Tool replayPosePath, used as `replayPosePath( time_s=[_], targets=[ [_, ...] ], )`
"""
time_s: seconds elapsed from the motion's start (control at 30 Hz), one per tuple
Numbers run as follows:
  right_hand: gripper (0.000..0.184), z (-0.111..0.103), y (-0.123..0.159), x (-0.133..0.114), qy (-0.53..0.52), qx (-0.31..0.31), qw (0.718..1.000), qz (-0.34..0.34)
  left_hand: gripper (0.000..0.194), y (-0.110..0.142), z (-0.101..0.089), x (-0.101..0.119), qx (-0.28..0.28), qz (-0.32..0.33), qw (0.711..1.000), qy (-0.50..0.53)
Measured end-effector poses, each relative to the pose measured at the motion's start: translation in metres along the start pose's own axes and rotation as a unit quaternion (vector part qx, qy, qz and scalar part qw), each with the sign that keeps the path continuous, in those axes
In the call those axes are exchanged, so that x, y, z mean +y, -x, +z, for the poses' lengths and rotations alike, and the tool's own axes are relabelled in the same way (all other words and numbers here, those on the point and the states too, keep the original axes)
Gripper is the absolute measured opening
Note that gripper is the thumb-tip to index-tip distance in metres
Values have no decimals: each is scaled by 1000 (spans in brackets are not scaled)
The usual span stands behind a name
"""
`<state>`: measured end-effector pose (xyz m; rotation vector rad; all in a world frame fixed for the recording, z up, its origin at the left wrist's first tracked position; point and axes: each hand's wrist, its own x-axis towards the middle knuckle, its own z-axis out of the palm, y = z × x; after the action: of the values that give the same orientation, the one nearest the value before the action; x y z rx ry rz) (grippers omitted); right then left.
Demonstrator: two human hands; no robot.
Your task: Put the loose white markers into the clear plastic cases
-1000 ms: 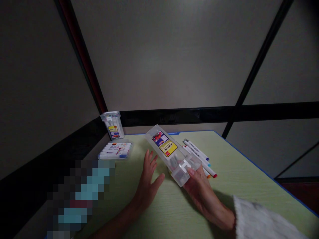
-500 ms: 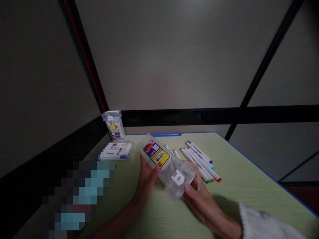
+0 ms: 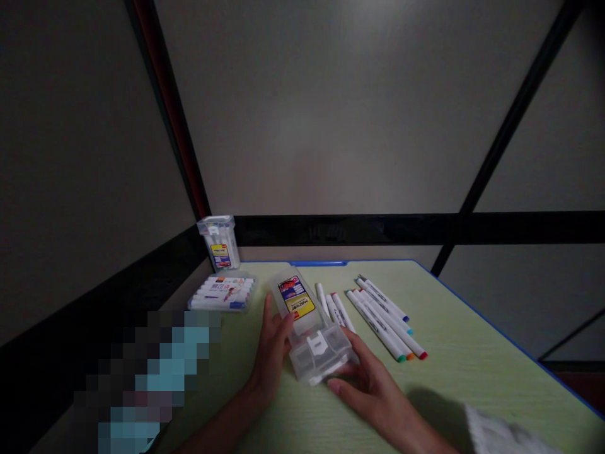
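A clear plastic marker case (image 3: 308, 328) lies tilted between my hands, its lidded end toward me. A blue and yellow label shows on its body, and a white latch marks the lid. My left hand (image 3: 269, 353) grips the case along its left side, thumb over the label's lower edge. My right hand (image 3: 378, 384) is at the lid's right corner, fingers behind its side and thumb by the near edge. White markers (image 3: 336, 309) lie just beyond the case. To their right is a group of several more markers (image 3: 380, 325) with coloured ends.
A second clear case of markers (image 3: 222, 246) stands upright at the back left corner. In front of it lies a flat pack of markers (image 3: 223, 291). Walls rise behind and left of the green table (image 3: 454, 353), which has a blue edge. A pixelated patch covers the lower left.
The marker case has turned more upright in view, its lidded end swinging left and its latch face tilting toward me. My right thumb has slipped off the lid's face to its near edge.
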<state>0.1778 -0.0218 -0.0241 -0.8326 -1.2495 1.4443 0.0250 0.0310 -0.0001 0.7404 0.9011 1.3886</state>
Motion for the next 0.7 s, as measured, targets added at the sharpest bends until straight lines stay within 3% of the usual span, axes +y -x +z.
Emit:
replayPosePath(
  time_s=[0.13,0.4,0.7],
  targets=[
    [80,-3,4,10,3,13,999,30,74,-4,-1,1,31,-6,999,-13],
    [95,2,6,-3,3,-55,995,79,68,-7,0,-4,56,-18,998,1],
    [88,4,1,3,15,-32,996,82,56,-6,3,-6,51,-17,999,4]
  ],
)
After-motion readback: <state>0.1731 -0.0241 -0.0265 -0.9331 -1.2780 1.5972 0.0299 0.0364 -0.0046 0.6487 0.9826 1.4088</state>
